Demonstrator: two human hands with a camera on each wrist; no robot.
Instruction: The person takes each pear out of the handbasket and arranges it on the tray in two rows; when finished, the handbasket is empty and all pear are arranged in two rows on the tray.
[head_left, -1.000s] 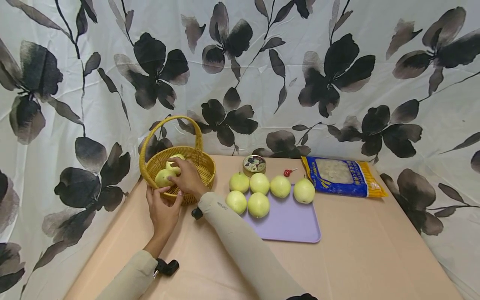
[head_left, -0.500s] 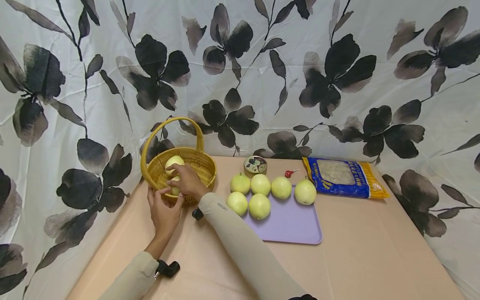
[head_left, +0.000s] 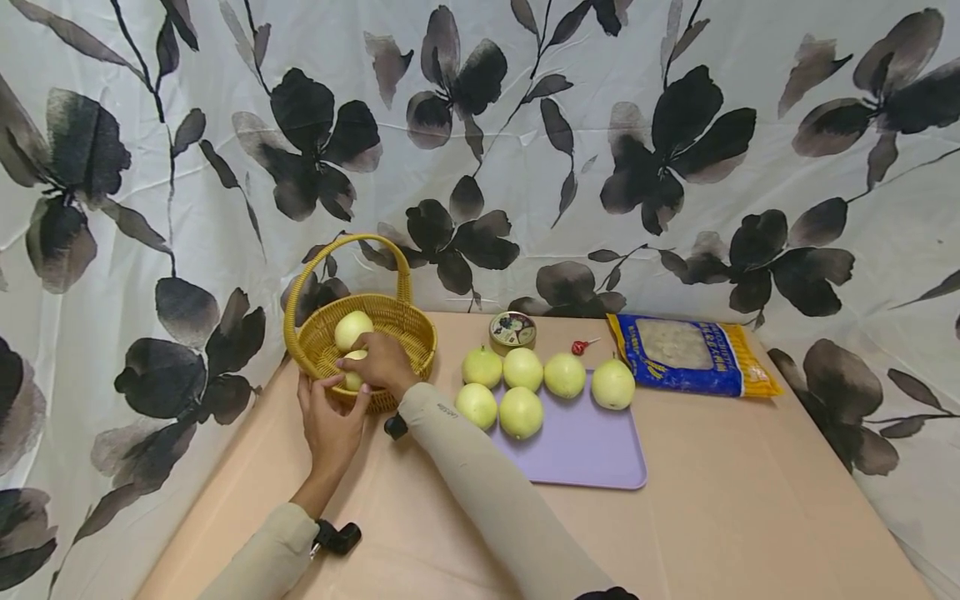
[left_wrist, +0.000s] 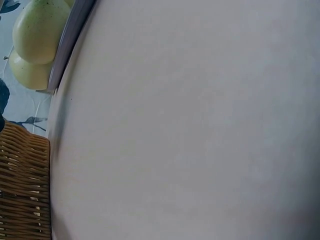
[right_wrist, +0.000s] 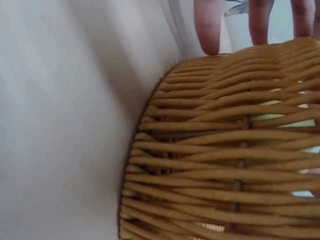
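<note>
In the head view, a yellow woven basket (head_left: 405, 321) with a tall handle stands at the left of the table. My left hand (head_left: 332, 433) holds its near side low at the rim; those fingers (right_wrist: 207, 30) touch the wicker wall in the right wrist view. Reaching inside over the near rim, my right hand (head_left: 386, 364) grips a pale green pear (head_left: 351, 381), partly hidden by the fingers. Another pear (head_left: 352, 330) sits behind it. Several more pears (head_left: 521, 412) lie on a lilac tray (head_left: 585, 458) to the right. The left wrist view catches only the basket's wall (left_wrist: 22, 185) and some pears (left_wrist: 40, 32).
Behind the tray stand a round tin (head_left: 512, 331) and a small red-wrapped lollipop (head_left: 580, 347). A blue and yellow packet (head_left: 686, 356) lies at the back right. Floral cloth (head_left: 465, 167) hangs behind the peach table (head_left: 712, 500).
My right fingers have drawn back from the rear pear, which shows more fully now, and stay on the front one, which sits lower and nearer the rim. The left hand keeps its place.
</note>
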